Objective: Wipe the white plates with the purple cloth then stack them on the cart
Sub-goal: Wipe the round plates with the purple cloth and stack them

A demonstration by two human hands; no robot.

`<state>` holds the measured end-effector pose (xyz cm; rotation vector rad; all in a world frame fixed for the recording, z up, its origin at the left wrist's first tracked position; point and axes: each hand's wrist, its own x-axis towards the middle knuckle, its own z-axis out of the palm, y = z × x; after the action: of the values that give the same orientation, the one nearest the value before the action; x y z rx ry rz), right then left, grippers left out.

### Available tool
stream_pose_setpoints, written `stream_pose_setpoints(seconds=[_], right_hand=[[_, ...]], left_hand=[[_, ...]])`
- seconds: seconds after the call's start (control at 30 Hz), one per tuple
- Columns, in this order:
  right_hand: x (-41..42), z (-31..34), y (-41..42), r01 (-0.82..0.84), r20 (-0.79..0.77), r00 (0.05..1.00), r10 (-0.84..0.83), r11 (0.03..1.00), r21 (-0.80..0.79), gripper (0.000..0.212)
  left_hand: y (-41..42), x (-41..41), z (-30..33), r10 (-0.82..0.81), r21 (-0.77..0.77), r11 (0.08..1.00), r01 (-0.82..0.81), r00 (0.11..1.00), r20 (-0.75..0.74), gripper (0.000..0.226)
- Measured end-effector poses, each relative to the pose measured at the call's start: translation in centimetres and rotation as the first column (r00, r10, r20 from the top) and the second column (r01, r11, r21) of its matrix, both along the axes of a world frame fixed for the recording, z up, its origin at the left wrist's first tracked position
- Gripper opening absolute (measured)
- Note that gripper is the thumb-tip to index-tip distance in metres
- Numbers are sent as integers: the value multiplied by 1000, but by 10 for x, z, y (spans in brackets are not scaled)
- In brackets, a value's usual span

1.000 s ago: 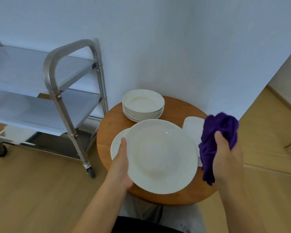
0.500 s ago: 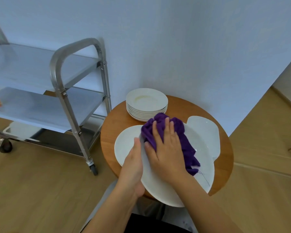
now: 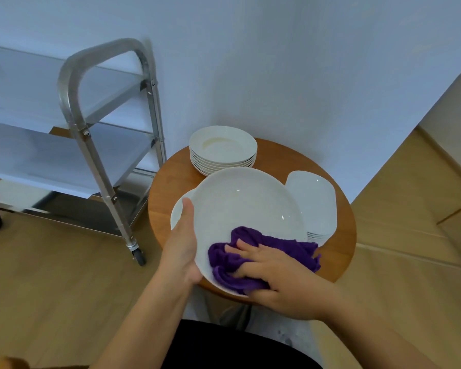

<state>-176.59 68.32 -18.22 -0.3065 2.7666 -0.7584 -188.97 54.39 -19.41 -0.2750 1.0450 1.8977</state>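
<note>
Currently, the head view shows the large white plate (image 3: pixel 240 209) held tilted above the near edge of the round wooden table (image 3: pixel 171 182). The left hand (image 3: pixel 181 251) grips its left rim, thumb on the upper face; the fingers beneath are hidden. The right hand (image 3: pixel 274 272) presses the purple cloth (image 3: pixel 282 246) against the plate's near portion, fingers curled into the bunched fabric. A second plate (image 3: pixel 177 214) lies mostly hidden under the held plate. A stack of round plates (image 3: pixel 222 147) sits at the table's far edge. A stack of rounded-square plates (image 3: pixel 314 203) sits at the right edge, partly covered. The steel cart (image 3: pixel 96 107) stands left of the table, cut off by the frame; its lowest tray holds something pale, not identifiable.
</note>
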Motion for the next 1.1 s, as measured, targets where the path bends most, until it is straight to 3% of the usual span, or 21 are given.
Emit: stream_pose_setpoints(seconds=[0.07,0.13,0.17,0.27,0.3,0.37,0.4,0.43,0.53,0.6,0.77,0.93,1.03,1.1], right_hand=[[10,0,12,26,-21,999,-25,997,67,38],[16,-1,24,69,-42,997,-64,988,138,38],[17,-3,30,94,-53,995,-86,979,180,39],[11,-2,30,213,-154,972,-175,937,276,38],[8,0,25,308,-257,934,-248,924,228,36],[2,6,9,447,-527,771,-359,893,46,35],[-1,6,0,408,-613,732,-297,912,47,34],[-5,2,-9,307,-629,760,-163,943,127,36],[-16,-13,-29,-74,-280,944,175,939,335,52],[-27,-17,-21,-138,-253,933,256,904,406,54],[-53,-12,0,-131,-443,816,372,865,485,52],[-64,2,27,118,-534,836,126,910,398,55],[-64,3,33,302,-505,862,-44,845,441,57],[-59,0,30,393,-508,851,-133,803,448,59]], left_hand=[[-2,-1,0,3,-60,998,-10,993,-122,89],[-5,-1,-2,41,-218,970,-108,956,-292,84],[-5,0,-3,26,-245,964,-103,954,-298,77],[-6,1,-7,17,-155,987,-31,995,-94,60],[-6,1,-8,30,-124,992,-39,997,-74,58],[-7,-1,-9,21,-90,996,-28,996,-84,57],[-6,-1,-9,-2,-69,998,-3,997,-74,58],[-6,-1,-8,-36,-51,998,33,998,-57,60],[-6,-4,-5,-83,-189,979,76,996,-28,66],[-9,-5,-3,-113,-200,974,108,993,-16,70],[-14,-6,1,-100,-83,992,93,991,-94,71],[-13,-3,8,-82,94,991,99,983,-164,68],[-15,-4,5,43,115,993,-30,993,-112,63],[-16,-6,5,119,72,991,-109,981,-153,63]])
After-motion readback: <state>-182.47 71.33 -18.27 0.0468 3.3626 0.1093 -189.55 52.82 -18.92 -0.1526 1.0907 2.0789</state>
